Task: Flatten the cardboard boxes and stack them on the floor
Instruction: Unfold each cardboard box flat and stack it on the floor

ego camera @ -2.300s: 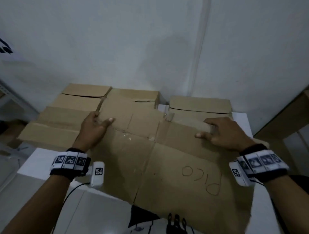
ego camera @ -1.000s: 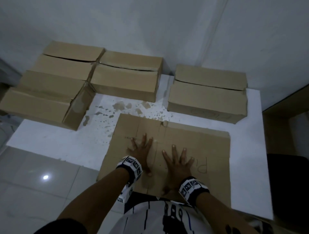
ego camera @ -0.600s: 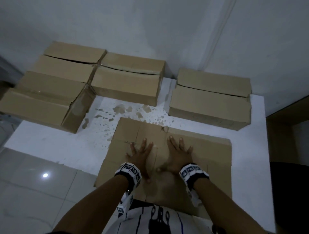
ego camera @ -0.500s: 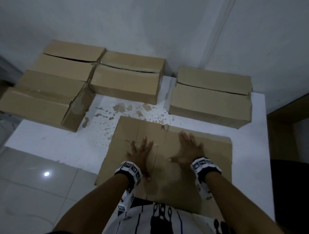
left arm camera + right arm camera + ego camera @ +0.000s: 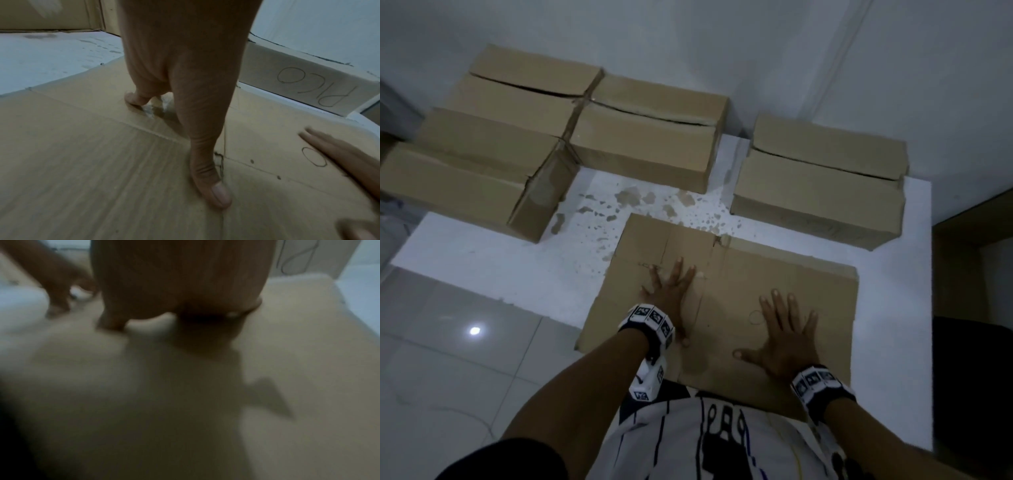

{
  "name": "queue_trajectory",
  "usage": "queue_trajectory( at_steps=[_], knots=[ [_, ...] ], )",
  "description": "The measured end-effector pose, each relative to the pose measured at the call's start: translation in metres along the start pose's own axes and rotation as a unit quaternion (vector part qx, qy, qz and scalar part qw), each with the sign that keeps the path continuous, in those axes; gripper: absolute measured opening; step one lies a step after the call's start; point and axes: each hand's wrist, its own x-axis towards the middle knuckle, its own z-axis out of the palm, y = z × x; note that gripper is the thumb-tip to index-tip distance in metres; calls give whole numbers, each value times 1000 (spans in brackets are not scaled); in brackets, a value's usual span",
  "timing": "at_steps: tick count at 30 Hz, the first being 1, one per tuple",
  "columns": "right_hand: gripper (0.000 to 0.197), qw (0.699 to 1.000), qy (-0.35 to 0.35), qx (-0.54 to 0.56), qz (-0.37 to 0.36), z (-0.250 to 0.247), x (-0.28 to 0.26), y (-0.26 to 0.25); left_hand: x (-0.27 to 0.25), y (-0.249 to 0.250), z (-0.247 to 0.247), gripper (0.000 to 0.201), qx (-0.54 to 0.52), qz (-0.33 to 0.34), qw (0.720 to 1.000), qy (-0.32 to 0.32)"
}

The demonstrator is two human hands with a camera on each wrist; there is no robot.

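A flattened brown cardboard box (image 5: 756, 274) lies on the white table (image 5: 500, 260), its near edge against my body. My left hand (image 5: 671, 294) presses flat on its left half, fingers spread and straight. My right hand (image 5: 787, 335) presses palm-down on the right half, beside a pen-drawn circle. In the left wrist view the left thumb lies on the cardboard (image 5: 82, 162) along a crease, and the right hand's fingertips (image 5: 320, 141) show at the right. The right wrist view is blurred: the right hand (image 5: 176, 318) is on cardboard (image 5: 164, 402).
Three closed cardboard boxes stand at the table's back: a large one (image 5: 482, 150) at the left overhanging the edge, one (image 5: 650, 137) in the middle, one (image 5: 822, 181) at the right against the white wall. Brown stains (image 5: 640, 202) mark the tabletop. Tiled floor (image 5: 448, 359) lies left.
The cardboard came down from raised to flat on the table. My right hand slid from the middle rightward and back towards me, uncovering the pen circle. The left hand stayed pressing.
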Motion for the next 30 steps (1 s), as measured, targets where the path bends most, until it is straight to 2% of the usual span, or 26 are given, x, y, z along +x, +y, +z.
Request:
queue_trajectory(
  at_steps=[4,7,10,13,16,19,22,25,30],
  knots=[
    [113,999,21,-5,28,21,-22,4,-11,1,5,156,-3,1,1000,22],
    [114,1000,12,1,21,14,-11,-4,-31,-9,24,141,-54,-9,995,83],
    [109,999,14,-23,-31,-3,19,-19,-55,-26,59,125,-136,-69,974,165],
    [105,996,13,-30,-80,-15,50,-45,-72,-38,87,128,-200,-145,947,204],
    [109,996,13,-26,-86,-22,73,-75,-73,-46,88,139,-258,-173,931,190],
    [118,998,8,-14,-56,-31,87,-98,-66,-49,79,144,-258,-173,936,163],
    [119,997,-1,18,-69,-40,98,-116,-64,-51,77,146,-261,-171,937,160],
    [119,996,-22,33,-85,-52,110,-141,-66,-53,77,143,-259,-166,939,155],
    [136,995,-68,-25,-64,-69,136,-170,-73,-62,84,126,-253,-154,936,188]
  ],
)
